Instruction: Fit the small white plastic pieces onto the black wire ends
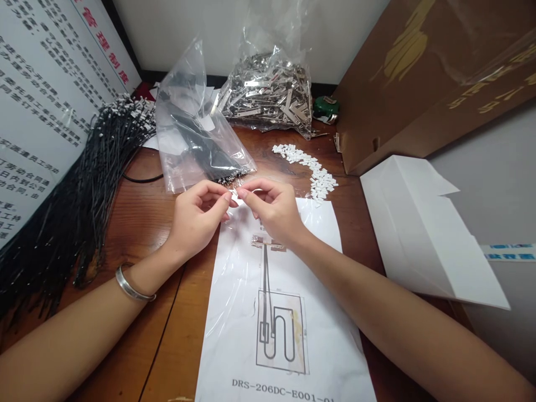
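Observation:
My left hand and my right hand meet fingertip to fingertip above the top edge of a printed sheet. Thumb and forefinger of each hand are pinched together. Between the fingertips shows a small white connector housing, mostly covered by the fingers; whether a wire goes into it cannot be made out. Just beyond the hands lies a clear plastic bag of black wires, their metal ends at its near opening. To the right, loose white connector housings lie in a curved pile.
A bundle of black cables with white ends hangs along the left. Behind stands a clear bag of metal strips, with a green object beside it. A brown box and folded white card border the right.

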The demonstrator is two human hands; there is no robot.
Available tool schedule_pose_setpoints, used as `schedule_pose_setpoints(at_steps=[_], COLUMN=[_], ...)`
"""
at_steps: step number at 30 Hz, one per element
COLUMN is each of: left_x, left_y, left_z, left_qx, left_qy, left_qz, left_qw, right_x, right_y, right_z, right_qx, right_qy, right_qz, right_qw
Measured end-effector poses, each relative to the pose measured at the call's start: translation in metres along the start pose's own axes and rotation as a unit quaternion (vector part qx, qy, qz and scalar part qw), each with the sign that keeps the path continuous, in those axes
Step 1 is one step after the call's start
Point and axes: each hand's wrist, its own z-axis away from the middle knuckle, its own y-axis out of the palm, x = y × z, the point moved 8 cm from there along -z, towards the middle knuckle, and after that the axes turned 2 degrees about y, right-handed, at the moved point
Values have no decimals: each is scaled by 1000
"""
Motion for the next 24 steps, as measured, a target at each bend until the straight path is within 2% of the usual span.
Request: schedule_pose_setpoints(at_steps=[7,12,18,24], left_x=[-2,0,5,5], left_y=[3,7,10,12], left_z=[-2,-1,-1,0], left_qx=[37,73,107,116], left_qy=[-6,-22,-47,-56], left_qz=[55,95,135,142], left_qw=[998,993,984,982], right_x=[-17,-17,-21,-19], right_y=[9,14,18,19], right_z=[-8,-8,-5,-4], right_qx=[111,175,218,227], right_qy=[95,124,160,164], right_qz=[-123,-157,-145,-141], right_qw=[982,964,952,950])
